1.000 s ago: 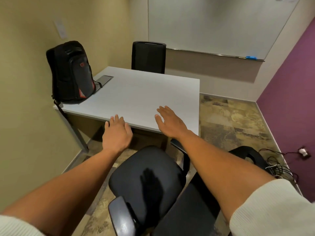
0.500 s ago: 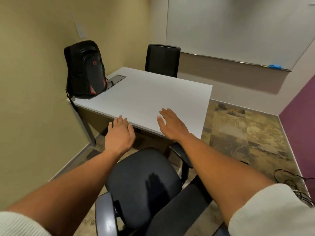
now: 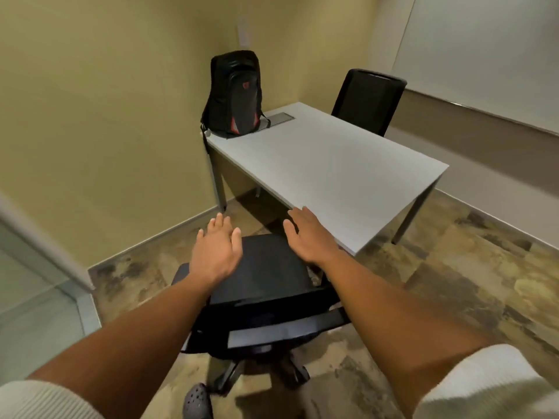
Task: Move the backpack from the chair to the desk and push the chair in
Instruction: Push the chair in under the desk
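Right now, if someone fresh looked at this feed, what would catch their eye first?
Probably the two bare hands, left and right, spread open and empty above the seat of the black office chair, which stands just short of the desk's near edge. Next, the black backpack standing upright on the white desk's far left corner against the yellow wall, with a second black chair behind the desk's far side.

Backpack [image 3: 234, 95] stands on desk's [image 3: 329, 164] far-left corner; chair [image 3: 266, 285] before desk.
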### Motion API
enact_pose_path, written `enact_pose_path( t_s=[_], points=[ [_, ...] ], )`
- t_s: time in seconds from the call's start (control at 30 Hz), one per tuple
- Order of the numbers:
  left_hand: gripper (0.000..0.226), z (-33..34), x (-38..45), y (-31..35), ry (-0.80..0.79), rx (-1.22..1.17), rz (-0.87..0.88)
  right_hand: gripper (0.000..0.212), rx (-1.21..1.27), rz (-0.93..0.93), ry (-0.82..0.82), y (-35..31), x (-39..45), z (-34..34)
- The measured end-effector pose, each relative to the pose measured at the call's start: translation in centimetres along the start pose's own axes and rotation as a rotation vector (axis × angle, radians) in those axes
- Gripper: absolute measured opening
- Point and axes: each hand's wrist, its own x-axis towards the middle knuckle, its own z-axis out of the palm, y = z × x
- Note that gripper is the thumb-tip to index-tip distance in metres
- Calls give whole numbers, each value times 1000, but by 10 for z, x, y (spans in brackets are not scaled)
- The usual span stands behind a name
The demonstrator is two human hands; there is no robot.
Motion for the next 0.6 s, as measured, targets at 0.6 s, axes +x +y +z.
enact_pose_path(
  t_s=[0.6],
  points=[
    [68, 18, -118, 6, -59, 54, -117, 58, -90, -55, -171, 40, -103, 13]
  ],
)
